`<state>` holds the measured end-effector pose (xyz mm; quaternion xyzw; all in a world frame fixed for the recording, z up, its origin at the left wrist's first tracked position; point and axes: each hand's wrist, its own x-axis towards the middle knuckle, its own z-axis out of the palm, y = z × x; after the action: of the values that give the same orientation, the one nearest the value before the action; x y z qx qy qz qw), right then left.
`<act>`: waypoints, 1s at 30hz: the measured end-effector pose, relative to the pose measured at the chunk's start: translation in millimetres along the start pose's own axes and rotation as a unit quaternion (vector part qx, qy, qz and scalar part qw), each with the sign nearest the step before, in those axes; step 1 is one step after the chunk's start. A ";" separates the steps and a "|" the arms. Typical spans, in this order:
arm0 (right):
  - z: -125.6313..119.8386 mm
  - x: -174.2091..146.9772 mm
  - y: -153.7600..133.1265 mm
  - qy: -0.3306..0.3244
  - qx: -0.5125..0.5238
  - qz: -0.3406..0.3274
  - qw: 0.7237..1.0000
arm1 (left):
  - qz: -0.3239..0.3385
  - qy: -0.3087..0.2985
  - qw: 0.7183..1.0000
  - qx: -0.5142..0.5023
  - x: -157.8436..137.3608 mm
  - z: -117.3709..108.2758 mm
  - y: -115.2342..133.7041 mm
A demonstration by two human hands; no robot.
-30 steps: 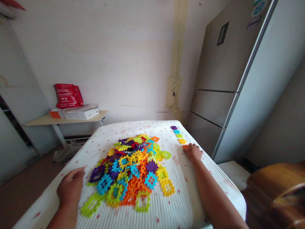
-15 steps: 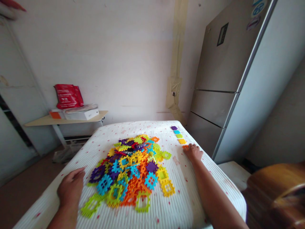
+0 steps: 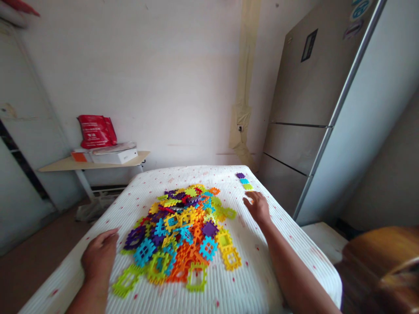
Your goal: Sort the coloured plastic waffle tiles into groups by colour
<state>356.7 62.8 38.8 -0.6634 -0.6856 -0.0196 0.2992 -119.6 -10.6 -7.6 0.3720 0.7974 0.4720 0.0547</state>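
A heap of interlocking plastic building tiles [image 3: 183,231] in orange, yellow, green, blue and purple covers the middle of the table. Left of the heap, my left hand [image 3: 99,255] rests on the cloth with fingers loosely stretched, holding nothing. My right hand [image 3: 259,208] hovers at the right side, thumb and fingers apart, over the near end of a row of tiles. In that row lie a purple tile [image 3: 240,175], a blue tile [image 3: 244,181] and a green tile [image 3: 248,186]. A bit of orange shows between my right fingers; the yellow tile is mostly hidden.
A white quilted cloth [image 3: 262,279] with red dots covers the table. Behind on the left, a small side table [image 3: 59,165] carries a red bag [image 3: 96,131] and boxes. At right stand a refrigerator [image 3: 294,96] and a brown wooden chair [image 3: 369,248].
My right hand has let go of the orange tile, opened its fingers and moved slightly up and left. My left hand stays about where it was. The view has shifted slightly.
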 end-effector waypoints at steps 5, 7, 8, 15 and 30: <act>7.5 -31.5 -46.1 -0.157 0.187 -0.205 0.948 | -0.004 -0.004 1.000 0.002 -0.5 0.5 0.2; 8.2 -42.9 -60.0 -0.193 0.171 -0.264 0.930 | -0.004 -0.003 1.000 0.006 -0.2 1.1 -0.8; 8.2 -47.1 -65.1 -0.201 0.151 -0.281 0.926 | -0.004 -0.004 1.000 0.008 0.1 1.3 -1.3; 10.9 -55.6 -79.0 -0.210 0.061 -0.290 0.932 | -0.007 -0.007 1.000 0.017 2.1 1.5 -2.4; 24.1 -53.7 -74.0 -0.180 0.110 -0.252 0.944 | -0.018 -0.022 0.999 0.030 2.8 1.1 -2.5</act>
<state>276.0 16.0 22.9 -0.4239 -0.8709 0.1010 0.2274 -122.4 -8.7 -9.5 0.3691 0.8163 0.4389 0.0696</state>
